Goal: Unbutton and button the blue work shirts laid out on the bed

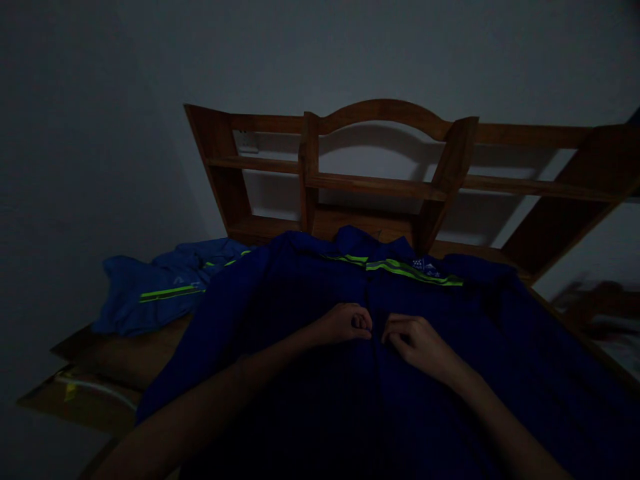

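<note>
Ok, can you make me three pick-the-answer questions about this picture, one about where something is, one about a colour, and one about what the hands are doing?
1. Where is the crumpled second garment?
A. left of the spread blue jacket
B. on the wooden shelf unit
C. under the hands

2. What colour are the jacket's stripes?
A. red
B. bright yellow-green
C. white

3. How are the left hand and right hand?
A. flat and wide open
B. lifted in the air
C. fingers curled, close together at the jacket's front middle

Answers: 1 A, it lies at the left, beside the jacket. 2 B, the stripes glow yellow-green under the collar. 3 C, both hands rest on the fabric with bent fingers.
</note>
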Demonstrator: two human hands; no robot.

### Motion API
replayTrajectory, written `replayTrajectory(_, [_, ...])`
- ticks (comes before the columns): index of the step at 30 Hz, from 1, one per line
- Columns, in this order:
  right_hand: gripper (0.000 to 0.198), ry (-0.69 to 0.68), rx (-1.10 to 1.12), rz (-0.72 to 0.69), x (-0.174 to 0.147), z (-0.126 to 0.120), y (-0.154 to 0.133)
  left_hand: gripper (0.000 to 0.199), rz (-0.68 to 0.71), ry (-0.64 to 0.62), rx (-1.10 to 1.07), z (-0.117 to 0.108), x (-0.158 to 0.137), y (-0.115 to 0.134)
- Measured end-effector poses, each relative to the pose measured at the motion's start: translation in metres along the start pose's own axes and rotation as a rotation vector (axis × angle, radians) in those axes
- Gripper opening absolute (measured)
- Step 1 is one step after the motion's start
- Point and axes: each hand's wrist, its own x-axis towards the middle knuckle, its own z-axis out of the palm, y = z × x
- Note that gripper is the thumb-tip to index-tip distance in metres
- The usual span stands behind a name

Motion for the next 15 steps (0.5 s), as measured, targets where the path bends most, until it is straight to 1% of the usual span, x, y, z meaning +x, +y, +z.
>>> replayTrajectory(3, [0.029,-0.024,-0.025,0.001,-0.0018,0.0014,0.0026,0.028,0.016,-0.05,0.001,-0.0043,0.0,0.0016])
replayTrajectory(7, [0.03,0.003,-0.047,0.003,-0.0042,0.0018,0.0051,0.04,0.06,-0.075,0.01,-0.0072,-0.001,0.0019])
replayTrajectory(10, [0.031,0.015,-0.049,-0.011,-0.0045,0.0008,0.0052,0.04,0.072,-0.095,0.023,-0.0079,-0.0019,0.0028])
replayTrajectory(13, [0.032,0.027,-0.043,-0.028,-0.004,-0.0017,0.0049,0.043,0.069,-0.065,0.014,-0.0071,-0.0017,0.0032])
replayTrajectory(15, [0.032,0.038,-0.037,-0.036,-0.0033,-0.0037,0.0054,0.048,0.058,-0.043,-0.016,-0.0053,-0.0007,0.0012])
